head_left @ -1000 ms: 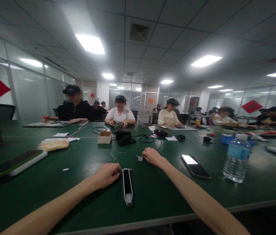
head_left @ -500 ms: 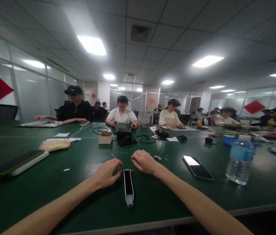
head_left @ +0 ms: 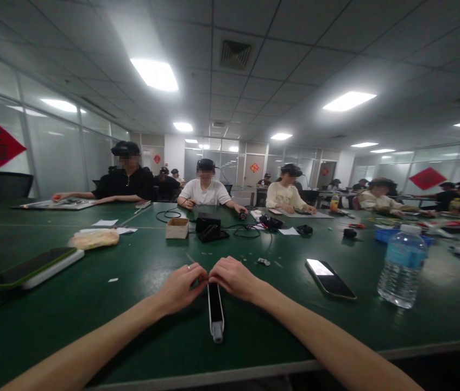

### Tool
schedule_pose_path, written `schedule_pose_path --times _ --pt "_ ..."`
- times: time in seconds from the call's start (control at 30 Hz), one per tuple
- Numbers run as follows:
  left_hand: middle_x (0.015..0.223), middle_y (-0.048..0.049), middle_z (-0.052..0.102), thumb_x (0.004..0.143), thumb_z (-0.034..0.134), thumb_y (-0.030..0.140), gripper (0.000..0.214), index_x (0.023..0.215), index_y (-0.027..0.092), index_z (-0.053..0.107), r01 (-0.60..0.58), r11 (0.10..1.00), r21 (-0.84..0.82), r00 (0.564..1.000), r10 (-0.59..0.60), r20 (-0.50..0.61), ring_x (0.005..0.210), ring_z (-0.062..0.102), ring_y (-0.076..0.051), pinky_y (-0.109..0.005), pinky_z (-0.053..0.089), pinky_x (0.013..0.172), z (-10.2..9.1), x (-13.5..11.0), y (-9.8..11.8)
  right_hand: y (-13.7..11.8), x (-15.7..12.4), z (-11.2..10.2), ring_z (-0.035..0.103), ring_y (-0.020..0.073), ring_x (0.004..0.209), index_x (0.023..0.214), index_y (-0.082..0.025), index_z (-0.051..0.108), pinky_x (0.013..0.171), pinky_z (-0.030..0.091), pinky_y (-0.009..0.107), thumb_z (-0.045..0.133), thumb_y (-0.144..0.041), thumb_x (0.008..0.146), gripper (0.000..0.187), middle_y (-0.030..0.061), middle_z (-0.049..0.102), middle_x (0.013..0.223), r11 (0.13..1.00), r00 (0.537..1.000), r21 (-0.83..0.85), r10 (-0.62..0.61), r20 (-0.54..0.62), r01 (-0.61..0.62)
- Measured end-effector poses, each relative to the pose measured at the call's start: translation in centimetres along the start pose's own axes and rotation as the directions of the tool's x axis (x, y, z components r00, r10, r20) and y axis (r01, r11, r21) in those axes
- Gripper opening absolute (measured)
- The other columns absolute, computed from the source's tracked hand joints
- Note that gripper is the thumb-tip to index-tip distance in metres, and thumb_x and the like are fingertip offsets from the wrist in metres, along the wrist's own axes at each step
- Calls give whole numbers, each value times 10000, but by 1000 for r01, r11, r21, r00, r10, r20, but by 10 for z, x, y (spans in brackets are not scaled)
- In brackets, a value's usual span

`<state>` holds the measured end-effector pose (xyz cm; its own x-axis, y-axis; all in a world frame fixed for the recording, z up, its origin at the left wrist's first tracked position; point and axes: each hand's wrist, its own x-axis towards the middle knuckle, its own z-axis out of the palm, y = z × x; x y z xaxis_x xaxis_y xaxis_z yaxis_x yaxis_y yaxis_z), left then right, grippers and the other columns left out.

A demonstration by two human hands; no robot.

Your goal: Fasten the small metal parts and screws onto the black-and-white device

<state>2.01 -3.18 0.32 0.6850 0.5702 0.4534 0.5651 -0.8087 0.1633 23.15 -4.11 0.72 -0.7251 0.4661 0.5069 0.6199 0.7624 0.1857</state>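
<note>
A slim, pen-like device [head_left: 215, 312] with a white rim, a long black face and a grey tip lies on the green table, its tip toward me. My left hand [head_left: 181, 285] is at its far end, fingers curled and thumb and fingertips pinched together. From the other side my right hand [head_left: 233, 277] comes down over the same end, its fingers bent and closed. The fingertips of both hands nearly meet there and cover that end. Whatever sits between them is hidden or too small to make out.
Small metal bits [head_left: 263, 262] lie beyond my right hand. To the right are a phone [head_left: 331, 278] and a water bottle [head_left: 403, 269]; to the left, a green-edged phone [head_left: 28, 267]. A small cardboard box [head_left: 176, 228] and cables stand ahead, with people working across the table.
My right hand has moved left and toward me, onto the device's far end beside my left hand. Small bits show where it was. Across the table, a person's hand has shifted right.
</note>
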Motion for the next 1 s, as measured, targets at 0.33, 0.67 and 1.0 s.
schedule_pose_path --times 0.33,0.67,1.0 --pt "802 -41 622 814 485 252 78 800 189 531 233 964 129 955 -252 155 731 583 -197 -280 398 633 -3 3 -2 8 -4 -29 592 181 859 926 -149 641 737 383 291 485 -257 942 190 86 661 928 982 947 -114 174 269 -148" --pt "838 -47 666 824 523 275 104 839 188 577 251 957 144 937 -278 214 783 617 -209 -274 399 635 -2 3 -1 8 -7 -25 610 193 844 905 -167 677 681 401 268 538 -204 837 159 74 676 905 984 894 -58 178 410 -169" --pt "842 -40 663 837 516 248 96 874 186 579 223 969 111 947 -242 211 775 613 -195 -277 407 650 0 3 -3 7 -5 -22 610 188 846 900 -154 663 673 393 262 561 -219 858 128 74 670 910 982 893 -24 180 412 -187"
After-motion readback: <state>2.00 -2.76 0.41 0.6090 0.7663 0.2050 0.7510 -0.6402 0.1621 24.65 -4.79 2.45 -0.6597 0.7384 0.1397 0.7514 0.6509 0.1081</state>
